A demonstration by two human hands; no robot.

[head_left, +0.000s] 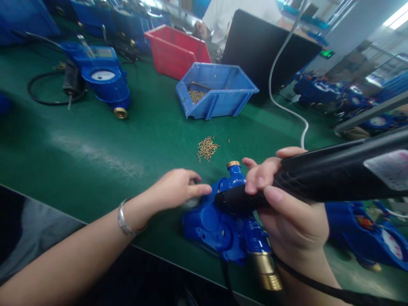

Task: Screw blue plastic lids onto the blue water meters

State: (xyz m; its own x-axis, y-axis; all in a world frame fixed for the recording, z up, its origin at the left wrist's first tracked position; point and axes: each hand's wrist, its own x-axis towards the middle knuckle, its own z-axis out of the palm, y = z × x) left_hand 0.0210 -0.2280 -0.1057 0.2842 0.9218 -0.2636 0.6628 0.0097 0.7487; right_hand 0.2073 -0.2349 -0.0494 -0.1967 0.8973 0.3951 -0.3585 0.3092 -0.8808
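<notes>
My right hand is wrapped round a black electric screwdriver, whose nose points down-left over a blue water meter. The meter lies on the green table and has brass threaded ends. The screwdriver's tip and the spot below it are hidden behind its nose. At the meter's upper left edge is my left hand, thumb and forefinger apart; whether it touches the meter I cannot tell. Something pale and round shows blurred under that hand. A small heap of brass-coloured screws lies beyond the meter.
A blue bin with small screws and a red bin stand farther back. Another blue meter is at the left, one more at the right. A white cable hangs by a dark panel. A person sits opposite.
</notes>
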